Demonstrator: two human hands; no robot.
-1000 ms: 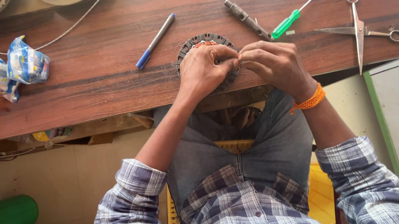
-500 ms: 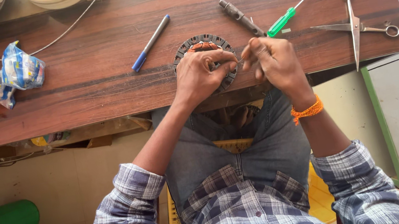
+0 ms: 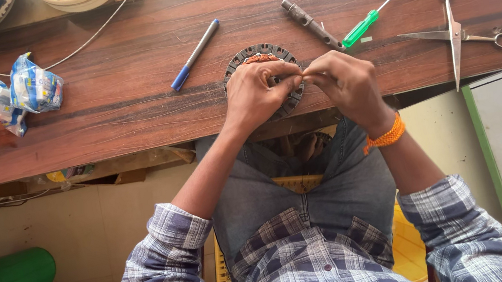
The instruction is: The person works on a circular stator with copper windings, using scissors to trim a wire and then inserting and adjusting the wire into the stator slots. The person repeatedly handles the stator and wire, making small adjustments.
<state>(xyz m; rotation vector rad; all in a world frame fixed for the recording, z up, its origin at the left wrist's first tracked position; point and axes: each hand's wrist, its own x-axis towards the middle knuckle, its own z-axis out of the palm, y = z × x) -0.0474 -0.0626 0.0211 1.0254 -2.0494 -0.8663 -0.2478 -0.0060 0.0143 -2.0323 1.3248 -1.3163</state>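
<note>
The round, dark metal stator ring with slotted teeth and copper-coloured winding [image 3: 261, 58] lay flat on the brown wooden tabletop [image 3: 123, 108], close to its near edge and directly in front of the person. The left hand [image 3: 254, 93] rested on the ring's near half, covering most of it, with fingers curled down over the rim. The right hand [image 3: 345, 83] sat just right of the ring, its fingertips meeting the left hand's thumb and forefinger at the ring's right edge. Both hands were narrowly pinched together at that point; what was held between the fingertips was too small to identify.

The ring lay beneath and slightly far of the left hand, and to the left of the right hand. The left hand was the nearer of the two. Being circular, the ring showed no long axis.

Other items on the tabletop:
- a blue-capped grey pen [image 3: 195, 55], far left of the ring, lying diagonally;
- a dark metal rod-shaped tool [image 3: 311, 23] and a green-handled screwdriver [image 3: 368, 22], far right of the ring;
- steel scissors [image 3: 454, 35], open, well apart to the right;
- crumpled plastic packets [image 3: 6, 100], well apart to the left.
</note>
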